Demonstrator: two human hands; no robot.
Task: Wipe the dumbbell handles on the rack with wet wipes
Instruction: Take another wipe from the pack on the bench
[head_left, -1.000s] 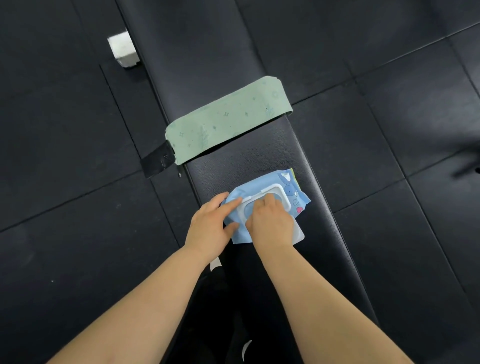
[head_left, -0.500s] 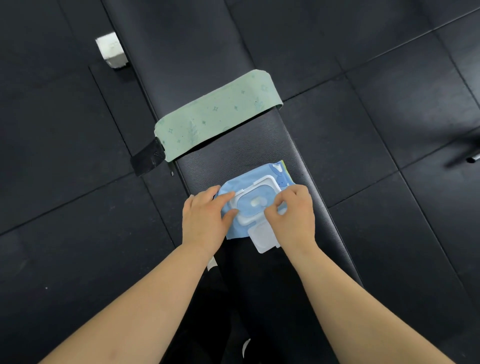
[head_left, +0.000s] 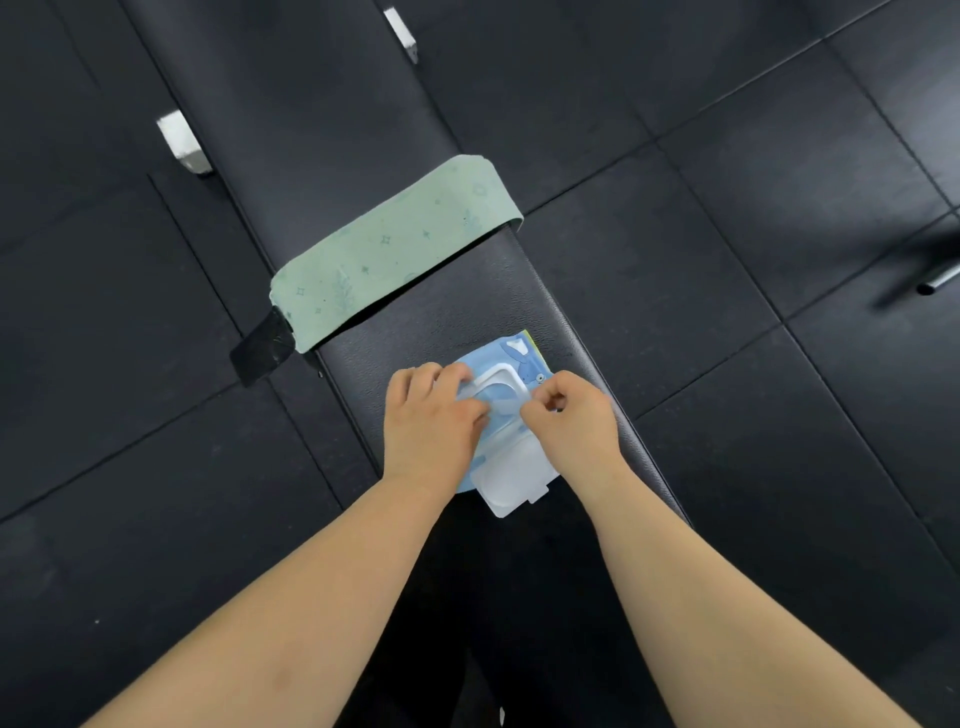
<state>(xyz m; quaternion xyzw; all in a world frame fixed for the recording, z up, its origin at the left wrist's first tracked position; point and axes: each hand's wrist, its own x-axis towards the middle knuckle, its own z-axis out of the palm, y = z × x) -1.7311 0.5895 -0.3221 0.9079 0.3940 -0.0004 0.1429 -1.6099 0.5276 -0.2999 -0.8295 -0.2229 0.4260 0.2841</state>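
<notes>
A light blue pack of wet wipes (head_left: 522, 358) lies on the black padded bench (head_left: 467, 296). Its white plastic lid (head_left: 514, 480) is flipped open toward me. My left hand (head_left: 434, 421) lies on the pack's left side and holds it down, fingers over the rim of the opening. My right hand (head_left: 569, 415) is at the opening with thumb and fingers curled together, pinching at a wipe there; the wipe itself is mostly hidden by the fingers. No dumbbells or rack are in view.
A pale green cloth (head_left: 389, 249) is draped across the bench beyond the pack. White bench feet (head_left: 182, 140) show at the upper left. Black rubber floor tiles surround the bench, and a dark metal bar end (head_left: 935, 283) lies at the right edge.
The lid has been flipped open toward me. My right hand moved from the lid to the opening and now pinches there. My left hand stays on the pack.
</notes>
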